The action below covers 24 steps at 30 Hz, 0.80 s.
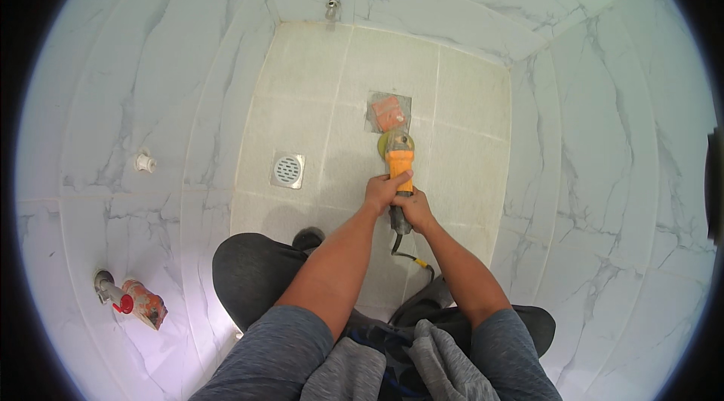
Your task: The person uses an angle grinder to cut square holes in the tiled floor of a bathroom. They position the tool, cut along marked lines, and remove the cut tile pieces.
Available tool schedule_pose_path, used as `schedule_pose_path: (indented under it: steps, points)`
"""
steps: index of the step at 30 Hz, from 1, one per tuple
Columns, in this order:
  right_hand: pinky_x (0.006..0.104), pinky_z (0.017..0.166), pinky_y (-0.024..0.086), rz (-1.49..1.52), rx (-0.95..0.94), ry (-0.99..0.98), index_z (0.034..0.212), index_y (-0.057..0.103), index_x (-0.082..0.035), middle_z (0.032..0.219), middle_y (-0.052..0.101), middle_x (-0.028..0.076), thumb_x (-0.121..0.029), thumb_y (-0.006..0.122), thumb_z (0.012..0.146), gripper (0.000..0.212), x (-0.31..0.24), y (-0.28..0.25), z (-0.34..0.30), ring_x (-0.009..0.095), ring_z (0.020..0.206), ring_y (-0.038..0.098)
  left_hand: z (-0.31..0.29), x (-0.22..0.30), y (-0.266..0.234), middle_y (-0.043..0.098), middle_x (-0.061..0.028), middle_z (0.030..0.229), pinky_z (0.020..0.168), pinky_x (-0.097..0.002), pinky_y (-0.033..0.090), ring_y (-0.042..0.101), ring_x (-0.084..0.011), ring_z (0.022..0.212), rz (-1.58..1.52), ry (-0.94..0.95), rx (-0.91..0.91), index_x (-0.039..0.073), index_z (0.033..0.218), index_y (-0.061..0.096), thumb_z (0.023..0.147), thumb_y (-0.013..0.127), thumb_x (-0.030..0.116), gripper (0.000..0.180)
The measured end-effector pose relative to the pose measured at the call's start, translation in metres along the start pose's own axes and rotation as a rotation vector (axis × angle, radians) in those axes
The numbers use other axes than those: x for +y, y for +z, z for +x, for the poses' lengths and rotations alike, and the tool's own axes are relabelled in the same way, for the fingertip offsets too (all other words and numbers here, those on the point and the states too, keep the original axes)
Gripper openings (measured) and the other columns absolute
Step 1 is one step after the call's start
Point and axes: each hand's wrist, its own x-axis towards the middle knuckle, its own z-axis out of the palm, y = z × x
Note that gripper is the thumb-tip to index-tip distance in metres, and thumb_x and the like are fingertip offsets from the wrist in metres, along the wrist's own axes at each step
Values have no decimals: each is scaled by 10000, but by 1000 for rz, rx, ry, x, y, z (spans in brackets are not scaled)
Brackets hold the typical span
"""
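Observation:
Both of my hands grip an orange and black angle grinder point(402, 163) low over the tiled floor. My left hand point(383, 193) is wrapped round the orange body, its thumb and fingers closed. Behind it, my right hand point(415, 209) closes on the black rear part. The grinder's yellowish disc point(386, 146) sticks out on the left of its head. Just beyond the head is a square cut-out point(372, 120) in the floor, with an orange-red piece point(388, 111) in it. Whether the disc touches the floor cannot be seen.
A round-slotted floor drain point(287, 170) lies to the left. The grinder's cord point(413, 258) runs back between my legs. Marble-look tiled walls point(588, 114) enclose the floor. A tap point(113, 295), an orange pipe end point(149, 304), a white fitting point(145, 163) and a metal fitting point(332, 6) jut from them.

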Motion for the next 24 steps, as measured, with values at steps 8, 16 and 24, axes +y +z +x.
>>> schedule_pose_path:
  steps: [8,16,24]
  points:
    - [325,663,539,-28,-9,-6,1088,589,49,901,676,101,-146,751,771,406,-2,-3,3,181,730,655,1,1,2,712,-140,1056,777,-328,553,698,-197,889,22,9,20,-91,1153,687,828,823,450,646]
    - [325,663,540,-21,-36,7,1077,597,46,899,678,97,-156,765,767,406,0,-4,5,182,724,657,0,1,2,712,-131,1034,742,-313,553,698,-193,862,-11,31,35,-103,1149,687,823,833,425,638]
    - [312,701,518,-41,-30,31,1087,612,46,926,680,87,-171,771,753,430,-9,-5,1,168,775,642,7,-5,2,714,-121,1005,710,-300,545,690,-169,827,-43,37,41,-103,1119,697,822,841,404,605]
